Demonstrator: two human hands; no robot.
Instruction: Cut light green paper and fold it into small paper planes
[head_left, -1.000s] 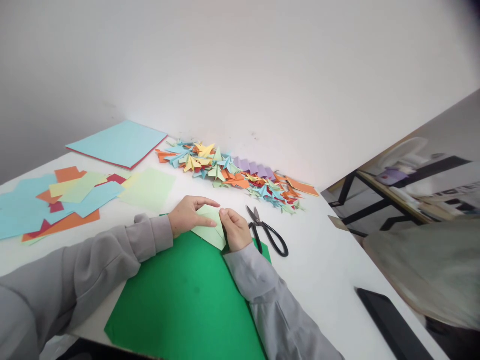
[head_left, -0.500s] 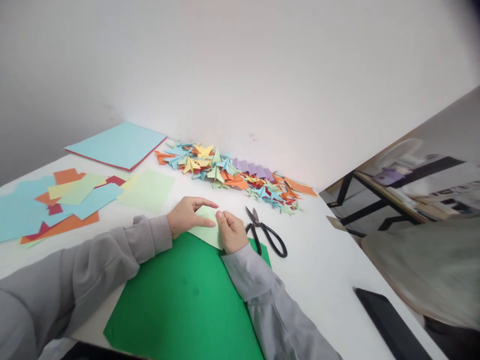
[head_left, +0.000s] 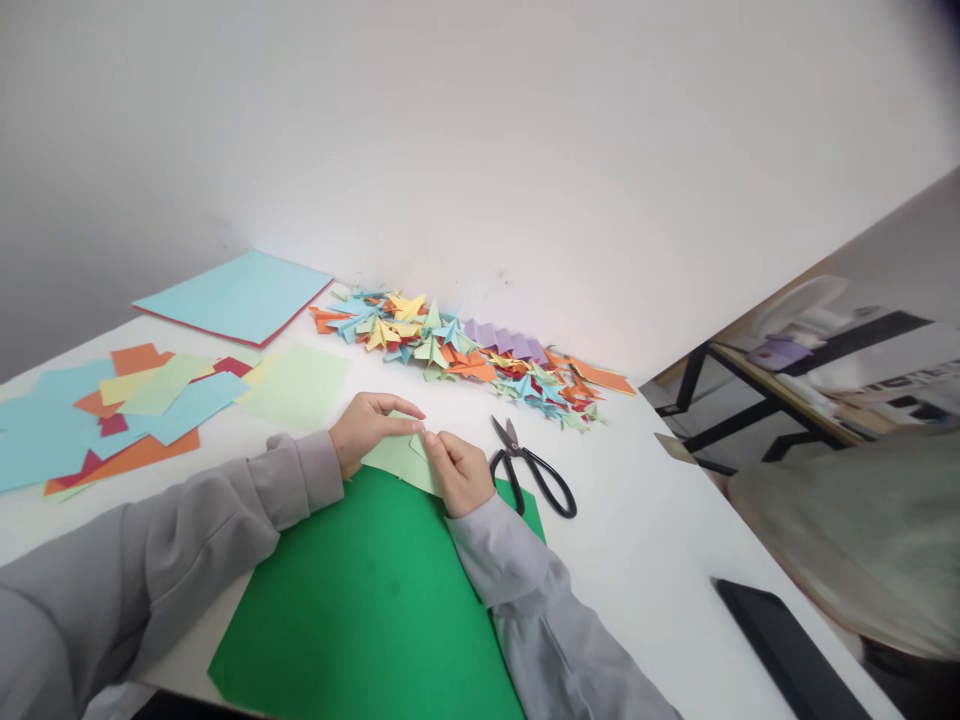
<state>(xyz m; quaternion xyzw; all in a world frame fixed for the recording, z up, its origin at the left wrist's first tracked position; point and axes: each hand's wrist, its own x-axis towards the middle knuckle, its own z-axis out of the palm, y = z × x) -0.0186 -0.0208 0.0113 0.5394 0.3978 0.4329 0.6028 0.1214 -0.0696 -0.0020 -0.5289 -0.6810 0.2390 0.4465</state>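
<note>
A pale green sheet of paper (head_left: 399,460) is between my hands, over the far end of a large green sheet (head_left: 360,600). One corner of the pale paper is turned over near my right fingers. My left hand (head_left: 373,428) grips its left and far side, thumb and fingers pinching the edge. On the other side, my right hand (head_left: 459,470) is closed on the paper, thumb at the folded corner. Black-handled scissors (head_left: 534,465) lie just right of my right hand, blades partly apart and pointing away.
Several folded paper pieces (head_left: 450,345) in many colours lie along the wall. Loose coloured paper (head_left: 172,385) is spread at the left, near a light blue sheet stack (head_left: 240,295). A flat black object (head_left: 784,645) lies near the table's right edge.
A corner of the pale green paper is now folded over. My left fingers have shifted slightly left and down, and my right thumb has moved to the fold.
</note>
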